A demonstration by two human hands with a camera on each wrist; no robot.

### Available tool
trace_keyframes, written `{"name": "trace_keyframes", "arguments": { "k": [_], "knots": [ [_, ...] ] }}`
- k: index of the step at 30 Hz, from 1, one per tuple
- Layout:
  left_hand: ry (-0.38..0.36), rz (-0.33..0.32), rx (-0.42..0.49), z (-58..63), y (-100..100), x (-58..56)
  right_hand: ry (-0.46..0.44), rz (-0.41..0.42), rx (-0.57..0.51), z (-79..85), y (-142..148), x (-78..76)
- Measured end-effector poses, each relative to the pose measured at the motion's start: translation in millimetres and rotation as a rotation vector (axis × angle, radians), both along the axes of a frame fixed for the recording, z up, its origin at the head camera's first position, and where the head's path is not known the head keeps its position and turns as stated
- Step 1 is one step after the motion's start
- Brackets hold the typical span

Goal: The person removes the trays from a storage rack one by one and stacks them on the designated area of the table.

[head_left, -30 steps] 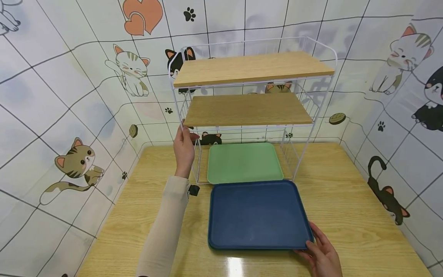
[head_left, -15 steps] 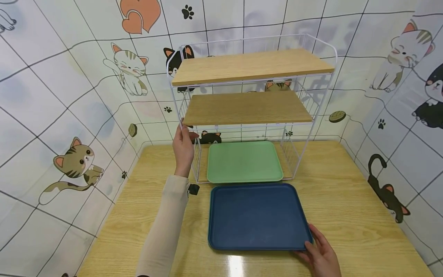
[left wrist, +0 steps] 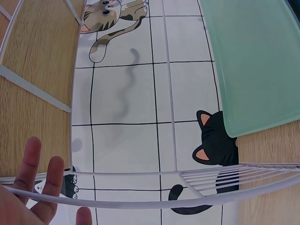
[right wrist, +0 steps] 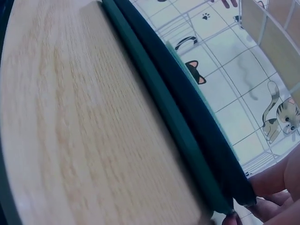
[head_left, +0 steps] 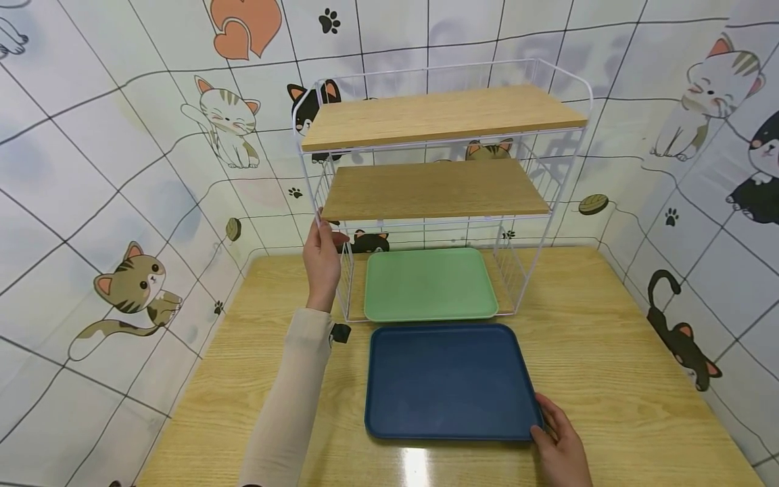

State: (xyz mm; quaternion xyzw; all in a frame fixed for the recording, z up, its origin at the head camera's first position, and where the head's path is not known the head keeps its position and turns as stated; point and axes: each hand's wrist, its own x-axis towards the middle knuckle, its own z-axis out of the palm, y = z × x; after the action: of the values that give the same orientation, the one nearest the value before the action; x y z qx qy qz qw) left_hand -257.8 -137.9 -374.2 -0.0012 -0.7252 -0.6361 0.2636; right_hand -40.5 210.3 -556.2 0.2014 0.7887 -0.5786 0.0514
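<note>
My left hand grips the left front post of a white wire rack with wooden shelves, just below the middle shelf. In the left wrist view its fingers show around the white wire. A light green tray lies on the rack's bottom shelf. In front of the rack lies a dark blue tray. My right hand pinches its near right corner, thumb at the top edge. Beneath the blue tray, the right wrist view shows a dark green tray, hidden from the head view.
The rack's middle shelf overhangs the light green tray. All of it stands on a wood-grain table. Tiled walls with cat pictures close in the back and both sides.
The blue tray's near right corner has shifted slightly left with my right hand, and its far edge has come a little away from the rack. My left hand keeps its hold.
</note>
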Motion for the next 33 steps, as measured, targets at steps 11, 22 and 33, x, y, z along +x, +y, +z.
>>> {"name": "trace_keyframes", "arguments": {
  "k": [11,22,33],
  "knots": [
    [-0.014,-0.004,0.008,-25.5,-11.3,-24.6,-0.010,0.075,0.104,-4.1,3.2,-7.0],
    [0.031,0.002,0.012,-27.0,-13.2,-24.2,-0.029,0.028,0.008,29.7,7.6,-22.8],
    [0.047,-0.005,0.050,-29.6,-8.5,-25.1,0.210,0.137,0.141,79.9,19.7,-65.2]
  ]
}}
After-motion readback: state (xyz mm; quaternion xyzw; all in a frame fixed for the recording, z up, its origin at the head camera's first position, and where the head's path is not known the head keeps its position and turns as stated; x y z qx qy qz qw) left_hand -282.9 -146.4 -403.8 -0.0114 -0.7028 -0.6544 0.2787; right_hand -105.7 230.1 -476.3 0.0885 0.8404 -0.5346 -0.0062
